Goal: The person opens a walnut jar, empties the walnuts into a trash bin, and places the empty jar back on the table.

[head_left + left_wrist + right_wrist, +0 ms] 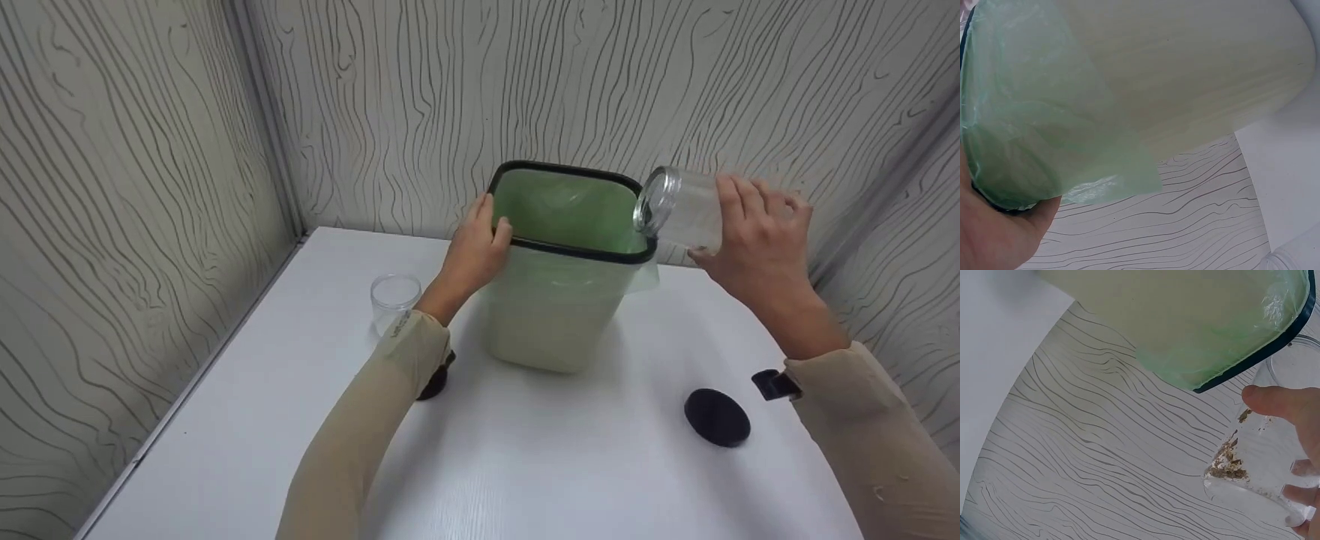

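Note:
My left hand grips the black rim of a pale trash bin at its left corner. A translucent green bag lines the bin and folds down over its outside. In my right hand is a clear jar, tipped sideways with its mouth at the bin's right rim. Brown and pale flakes lie inside the jar toward its base in the right wrist view. The left wrist view shows the thumb against the bag-covered side of the bin.
A second clear jar stands on the white table, left of the bin. One round black lid lies at right; another black round piece is partly hidden by the left sleeve. Wood-line patterned walls enclose the table.

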A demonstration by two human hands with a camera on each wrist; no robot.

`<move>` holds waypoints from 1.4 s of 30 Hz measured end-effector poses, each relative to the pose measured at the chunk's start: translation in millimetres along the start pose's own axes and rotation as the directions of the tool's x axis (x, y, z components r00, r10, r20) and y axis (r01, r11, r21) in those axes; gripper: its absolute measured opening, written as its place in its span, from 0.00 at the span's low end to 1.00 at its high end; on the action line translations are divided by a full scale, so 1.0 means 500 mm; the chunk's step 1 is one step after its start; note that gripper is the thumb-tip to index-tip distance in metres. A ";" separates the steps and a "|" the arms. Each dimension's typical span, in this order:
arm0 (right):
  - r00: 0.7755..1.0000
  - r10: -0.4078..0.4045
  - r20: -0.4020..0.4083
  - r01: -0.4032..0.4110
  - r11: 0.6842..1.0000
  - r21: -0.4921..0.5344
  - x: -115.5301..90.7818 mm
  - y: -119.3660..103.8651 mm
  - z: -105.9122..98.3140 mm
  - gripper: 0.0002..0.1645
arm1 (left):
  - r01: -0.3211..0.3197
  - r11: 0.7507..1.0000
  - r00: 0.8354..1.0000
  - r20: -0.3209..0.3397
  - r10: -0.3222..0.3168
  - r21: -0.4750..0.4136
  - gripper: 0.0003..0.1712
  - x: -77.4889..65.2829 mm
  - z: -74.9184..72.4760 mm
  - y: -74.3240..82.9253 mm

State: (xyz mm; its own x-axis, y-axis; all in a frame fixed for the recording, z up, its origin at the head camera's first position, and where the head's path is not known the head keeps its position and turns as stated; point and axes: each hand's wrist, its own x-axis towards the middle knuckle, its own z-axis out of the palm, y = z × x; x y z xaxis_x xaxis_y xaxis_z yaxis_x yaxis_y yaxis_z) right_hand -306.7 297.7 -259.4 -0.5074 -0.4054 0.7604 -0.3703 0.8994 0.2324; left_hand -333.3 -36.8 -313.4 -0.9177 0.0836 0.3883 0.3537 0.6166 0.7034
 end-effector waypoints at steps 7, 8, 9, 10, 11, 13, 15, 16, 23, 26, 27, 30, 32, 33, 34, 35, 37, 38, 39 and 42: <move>0.987 0.162 0.023 -0.163 0.973 0.160 -0.026 0.001 0.011 0.56 | -0.006 1.000 1.000 0.003 0.006 -0.004 0.34 -0.002 -0.002 -0.002; 0.980 0.195 0.033 -0.197 0.962 0.187 -0.030 0.000 0.013 0.57 | -0.008 1.000 1.000 0.001 0.008 -0.003 0.34 -0.003 -0.003 -0.003; 0.973 0.227 0.047 -0.231 0.950 0.211 -0.033 -0.001 0.015 0.57 | -0.010 1.000 1.000 0.000 0.010 -0.004 0.34 -0.003 -0.003 -0.003; 0.965 0.255 0.053 -0.260 0.936 0.236 -0.037 -0.002 0.016 0.58 | -0.012 1.000 1.000 -0.001 0.012 -0.002 0.34 -0.003 -0.003 -0.004; 0.958 0.280 0.064 -0.287 0.922 0.259 -0.041 -0.003 0.017 0.58 | -0.012 1.000 1.000 -0.002 0.012 -0.001 0.34 -0.003 -0.003 -0.004; 0.937 0.333 0.103 -0.348 0.888 0.300 -0.048 -0.006 0.019 0.59 | -0.014 1.000 1.000 -0.007 0.014 -0.002 0.34 -0.003 -0.002 -0.005; 0.918 0.370 0.145 -0.398 0.854 0.336 -0.056 -0.009 0.019 0.60 | -0.011 1.000 1.000 -0.009 0.011 -0.007 0.34 -0.003 -0.001 -0.006; 0.909 0.384 0.161 -0.416 0.838 0.353 -0.060 -0.010 0.019 0.60 | -0.009 1.000 1.000 -0.009 0.009 -0.007 0.33 -0.003 -0.001 -0.006; 0.860 0.440 0.259 -0.510 0.729 0.457 -0.093 -0.024 0.022 0.59 | -0.008 1.000 1.000 -0.005 0.008 -0.002 0.34 -0.001 -0.001 -0.007; 0.840 0.444 0.311 -0.541 0.656 0.526 -0.104 -0.031 0.022 0.59 | -0.007 1.000 1.000 -0.009 0.007 -0.003 0.34 -0.001 -0.002 -0.007; 0.835 0.439 0.331 -0.549 0.632 0.547 -0.109 -0.033 0.022 0.59 | -0.007 1.000 1.000 -0.010 0.007 -0.004 0.34 -0.002 -0.003 -0.007; 0.826 0.410 0.386 -0.563 0.574 0.595 -0.124 -0.040 0.022 0.58 | -0.009 1.000 1.000 -0.011 0.009 -0.008 0.34 -0.002 -0.004 -0.008; 0.833 0.378 0.405 -0.554 0.556 0.620 -0.135 -0.045 0.022 0.57 | -0.008 1.000 1.000 -0.011 0.008 -0.010 0.34 -0.002 -0.004 -0.009; 0.837 0.362 0.410 -0.547 0.550 0.631 -0.140 -0.047 0.022 0.57 | -0.006 1.000 1.000 -0.011 0.006 -0.011 0.34 -0.002 -0.005 -0.009; 0.843 0.346 0.411 -0.538 0.546 0.643 -0.145 -0.050 0.023 0.57 | -0.005 1.000 1.000 -0.010 0.004 -0.011 0.34 -0.002 -0.005 -0.010; 0.850 0.332 0.409 -0.527 0.539 0.657 -0.149 -0.053 0.023 0.57 | -0.004 1.000 1.000 -0.011 0.004 -0.011 0.34 -0.002 -0.005 -0.011; 0.864 0.302 0.402 -0.503 0.525 0.687 -0.157 -0.059 0.024 0.56 | -0.003 1.000 1.000 -0.009 0.002 -0.012 0.34 -0.003 -0.007 -0.011; 0.871 0.288 0.398 -0.491 0.510 0.706 -0.161 -0.061 0.024 0.57 | -0.003 1.000 1.000 -0.008 0.003 -0.011 0.34 -0.002 -0.007 -0.011; 0.878 0.271 0.395 -0.479 0.493 0.726 -0.165 -0.063 0.024 0.57 | -0.002 1.000 1.000 -0.008 0.002 -0.012 0.34 -0.002 -0.007 -0.012; 0.893 0.231 0.386 -0.449 0.442 0.776 -0.177 -0.069 0.026 0.56 | 0.002 1.000 1.000 -0.007 -0.002 -0.016 0.34 -0.003 -0.008 -0.012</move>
State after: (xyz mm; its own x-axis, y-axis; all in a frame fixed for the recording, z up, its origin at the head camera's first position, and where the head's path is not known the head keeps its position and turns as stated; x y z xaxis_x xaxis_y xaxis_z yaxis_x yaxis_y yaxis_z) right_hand -259.2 300.6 -342.4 -0.8389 -0.2178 0.4988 -0.5396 0.4531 -0.7096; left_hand -333.3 -43.5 -315.7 -0.9172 0.0768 0.3909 0.3547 0.6041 0.7136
